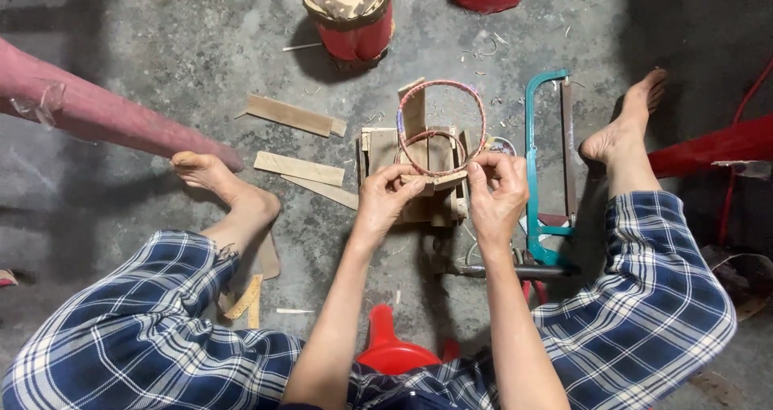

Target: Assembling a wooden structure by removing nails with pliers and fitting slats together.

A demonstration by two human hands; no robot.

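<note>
Plaid-trousered knees frame a red stool (392, 354), beyond which the left hand (385, 200) and right hand (497, 194) each pinch the joint of a reddish wrapped hoop (442, 124), steadying it upright over stacked wooden slats (380, 148) beside a teal hacksaw (535, 160).

The one camera sits on my head and looks almost straight down past my chest to the concrete floor (161, 47) between my spread legs. It is close: my forearms run up from the bottom edge, and my left hand (382, 199) and right hand (497, 194) meet near the middle. My knees fill the lower corners, my feet the side edges.
</note>
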